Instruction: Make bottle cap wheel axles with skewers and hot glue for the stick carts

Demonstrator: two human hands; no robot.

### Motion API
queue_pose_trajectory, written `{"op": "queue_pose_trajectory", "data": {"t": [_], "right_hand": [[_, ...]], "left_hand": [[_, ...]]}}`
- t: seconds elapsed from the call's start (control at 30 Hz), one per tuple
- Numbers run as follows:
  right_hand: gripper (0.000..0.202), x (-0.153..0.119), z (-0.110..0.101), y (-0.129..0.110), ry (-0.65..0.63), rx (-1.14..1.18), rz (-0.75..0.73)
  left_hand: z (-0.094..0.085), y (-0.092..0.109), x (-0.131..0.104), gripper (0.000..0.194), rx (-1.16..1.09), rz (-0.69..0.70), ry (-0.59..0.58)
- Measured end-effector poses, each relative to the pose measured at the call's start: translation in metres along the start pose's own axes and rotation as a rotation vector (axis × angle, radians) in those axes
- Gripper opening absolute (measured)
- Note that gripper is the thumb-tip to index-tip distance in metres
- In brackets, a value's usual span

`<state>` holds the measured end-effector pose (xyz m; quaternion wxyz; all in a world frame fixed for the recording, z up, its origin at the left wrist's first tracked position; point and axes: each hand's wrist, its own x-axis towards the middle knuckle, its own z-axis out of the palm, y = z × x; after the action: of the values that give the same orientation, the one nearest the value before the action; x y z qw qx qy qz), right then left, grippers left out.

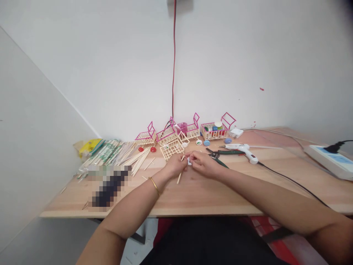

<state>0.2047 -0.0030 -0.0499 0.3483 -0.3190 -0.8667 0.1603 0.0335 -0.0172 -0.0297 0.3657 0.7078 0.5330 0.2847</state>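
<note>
Over the middle of the wooden table (165, 202), my left hand (176, 165) is closed on a thin wooden stick (180, 176), which slants down toward the table's front. Close beside it on the right, my right hand (202, 164) has its fingers pinched together. A small whitish piece (189, 161) shows between the two hands; which hand grips it is unclear. Just behind my hands stands a small plain stick basket (171, 149), with a wooden stick frame (183, 139) leaning near it.
Pink-edged stick baskets (215, 131) line the wall. Bundled sticks (107, 154) and loose sticks (142, 162) lie left, near red caps (153, 149). Pliers (220, 162), a glue gun (249, 152) with its cable, and a power strip (329, 160) lie right.
</note>
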Motion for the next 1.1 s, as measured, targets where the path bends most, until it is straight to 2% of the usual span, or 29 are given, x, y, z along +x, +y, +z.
{"op": "queue_pose_trajectory", "data": {"t": [0.13, 0.33, 0.53, 0.67, 0.8, 0.93, 1.0, 1.1], "right_hand": [[0.014, 0.003, -0.009, 0.004, -0.096, -0.215, -0.144], [0.02, 0.005, -0.012, 0.003, -0.109, -0.477, -0.286], [0.019, 0.004, -0.007, -0.005, -0.154, -0.527, -0.257], [0.018, 0.001, -0.003, -0.005, -0.132, -0.393, -0.166], [0.017, 0.001, 0.0, -0.001, -0.019, -0.072, -0.105], [0.022, 0.005, -0.007, -0.003, 0.042, 0.193, 0.052], [0.025, 0.008, -0.014, -0.004, 0.048, 0.297, 0.109], [0.032, 0.009, -0.022, -0.003, -0.025, 0.317, 0.142]], "left_hand": [[-0.001, -0.005, 0.002, 0.032, -0.146, -0.074, -0.005], [0.003, -0.004, 0.001, 0.03, -0.05, -0.068, -0.005], [0.004, -0.009, 0.002, 0.025, -0.002, -0.064, -0.044], [0.004, -0.007, 0.003, 0.02, 0.051, -0.006, -0.033], [0.003, -0.003, 0.002, 0.019, 0.115, 0.046, -0.041], [0.001, -0.003, 0.002, 0.016, 0.251, 0.106, 0.015], [0.001, -0.005, 0.002, 0.016, 0.275, 0.083, 0.016], [0.0, -0.006, 0.002, 0.017, 0.202, 0.052, -0.002]]}}
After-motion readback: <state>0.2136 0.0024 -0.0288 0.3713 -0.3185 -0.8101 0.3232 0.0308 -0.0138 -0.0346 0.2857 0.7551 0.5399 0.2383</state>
